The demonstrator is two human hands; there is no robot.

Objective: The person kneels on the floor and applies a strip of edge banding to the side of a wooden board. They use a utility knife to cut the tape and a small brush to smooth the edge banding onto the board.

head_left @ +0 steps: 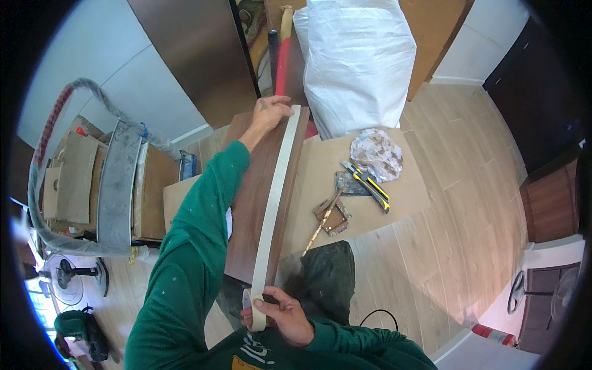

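Observation:
A long strip of cream masking tape [275, 197] runs lengthwise along the right side of a brown wood-grain board [250, 203] in front of me. At the board's far end my left hand [269, 118] has its fingers closed at the strip's end. My right hand [288, 317], close to my body, grips the tape roll [258, 317], thumb on its outside. The strip stays joined to the roll and looks taut between my hands. Part of the roll is hidden by my fingers.
Right of the board, a cardboard sheet [401, 200] bears a yellow-black utility knife [373, 188], a crumpled stained plastic bag [376, 154], a paint-stained brush [320, 228] and a small square container [338, 221]. A white sack [361, 68] stands beyond. A cart with boxes [117, 185] is at left.

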